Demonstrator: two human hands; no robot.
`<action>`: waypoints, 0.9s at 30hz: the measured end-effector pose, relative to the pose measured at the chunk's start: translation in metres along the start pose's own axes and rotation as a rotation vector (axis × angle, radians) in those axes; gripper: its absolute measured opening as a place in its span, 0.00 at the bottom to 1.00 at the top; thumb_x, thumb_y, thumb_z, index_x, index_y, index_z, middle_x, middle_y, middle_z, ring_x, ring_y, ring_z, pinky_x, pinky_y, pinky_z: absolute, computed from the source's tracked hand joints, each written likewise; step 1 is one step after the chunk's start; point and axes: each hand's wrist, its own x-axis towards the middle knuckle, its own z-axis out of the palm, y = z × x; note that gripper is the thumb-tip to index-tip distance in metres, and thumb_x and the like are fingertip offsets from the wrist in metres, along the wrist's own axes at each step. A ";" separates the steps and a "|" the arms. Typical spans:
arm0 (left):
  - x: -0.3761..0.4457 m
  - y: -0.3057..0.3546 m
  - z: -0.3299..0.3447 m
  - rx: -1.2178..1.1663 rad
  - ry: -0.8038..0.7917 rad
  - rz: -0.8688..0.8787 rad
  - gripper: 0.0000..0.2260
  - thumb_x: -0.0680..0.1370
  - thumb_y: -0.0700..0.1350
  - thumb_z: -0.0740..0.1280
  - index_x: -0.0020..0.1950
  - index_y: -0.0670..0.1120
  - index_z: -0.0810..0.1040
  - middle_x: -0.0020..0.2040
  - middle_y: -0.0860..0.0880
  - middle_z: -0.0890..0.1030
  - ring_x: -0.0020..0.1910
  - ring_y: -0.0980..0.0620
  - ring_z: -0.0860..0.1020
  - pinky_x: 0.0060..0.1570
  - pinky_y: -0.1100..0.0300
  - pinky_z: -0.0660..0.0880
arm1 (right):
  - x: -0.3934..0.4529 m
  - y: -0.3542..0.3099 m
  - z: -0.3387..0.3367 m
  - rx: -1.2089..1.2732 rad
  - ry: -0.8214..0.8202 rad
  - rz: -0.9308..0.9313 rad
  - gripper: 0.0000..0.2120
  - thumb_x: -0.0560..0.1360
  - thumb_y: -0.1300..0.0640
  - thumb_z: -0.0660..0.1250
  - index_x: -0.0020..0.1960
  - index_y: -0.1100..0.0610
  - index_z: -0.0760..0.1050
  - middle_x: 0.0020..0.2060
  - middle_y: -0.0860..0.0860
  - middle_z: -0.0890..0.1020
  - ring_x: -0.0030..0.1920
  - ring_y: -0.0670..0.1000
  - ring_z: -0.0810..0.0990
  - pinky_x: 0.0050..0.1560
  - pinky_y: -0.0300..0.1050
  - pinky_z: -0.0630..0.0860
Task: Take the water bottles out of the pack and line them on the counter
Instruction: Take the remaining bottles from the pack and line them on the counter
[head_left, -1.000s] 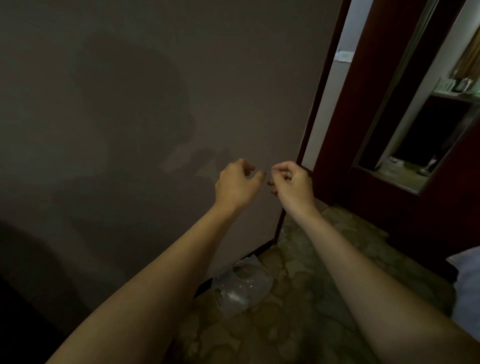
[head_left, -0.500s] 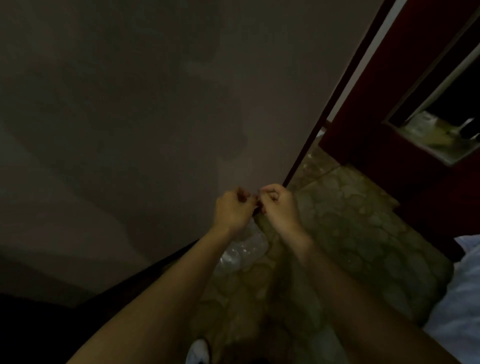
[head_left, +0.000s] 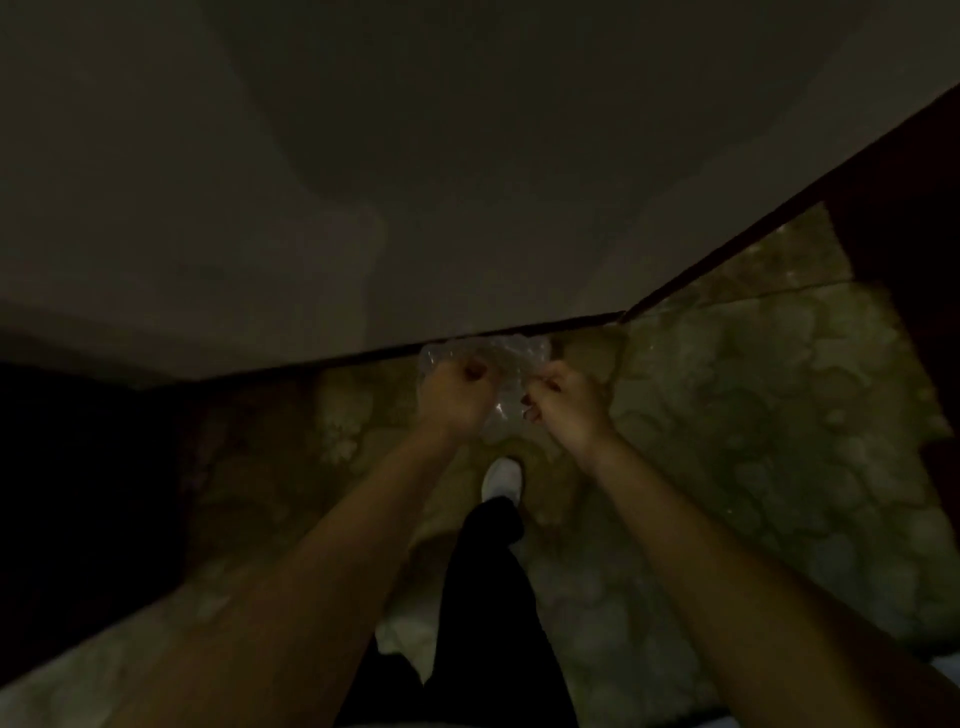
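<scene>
A pack of water bottles in clear plastic wrap lies on the patterned floor against the wall's dark baseboard. Only its shiny top and middle show between my hands; single bottles cannot be made out in the dim light. My left hand is clenched on the wrap at the pack's left side. My right hand is clenched on the wrap at its right side, fingertips pinched together. No counter is in view.
A plain wall fills the upper half, close in front. Below the pack are my black trouser leg and white shoe. Dark wooden furniture stands at the right. A pale patterned floor spreads to the right.
The view has tilted down from the wall to the floor. Both hands have dropped from mid-air onto the pack and are now closed on its wrap.
</scene>
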 end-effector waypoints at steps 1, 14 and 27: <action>0.012 -0.006 0.011 -0.034 0.025 -0.050 0.08 0.80 0.46 0.64 0.46 0.44 0.80 0.47 0.42 0.82 0.48 0.46 0.80 0.47 0.57 0.75 | 0.016 0.009 -0.003 -0.031 -0.038 0.019 0.09 0.78 0.60 0.62 0.42 0.49 0.73 0.39 0.53 0.79 0.39 0.51 0.77 0.43 0.48 0.77; 0.136 -0.129 0.127 -0.271 0.144 -0.377 0.12 0.80 0.48 0.65 0.59 0.42 0.79 0.52 0.45 0.81 0.51 0.48 0.79 0.53 0.55 0.77 | 0.162 0.155 0.022 -0.232 -0.308 0.209 0.11 0.78 0.56 0.61 0.59 0.55 0.77 0.47 0.52 0.80 0.48 0.53 0.79 0.50 0.49 0.78; 0.261 -0.235 0.155 -0.229 0.129 -0.379 0.12 0.80 0.49 0.65 0.59 0.44 0.79 0.54 0.46 0.82 0.51 0.49 0.80 0.46 0.57 0.76 | 0.344 0.229 0.101 -0.667 -0.275 0.028 0.15 0.80 0.62 0.58 0.64 0.58 0.76 0.63 0.54 0.78 0.64 0.55 0.75 0.60 0.42 0.70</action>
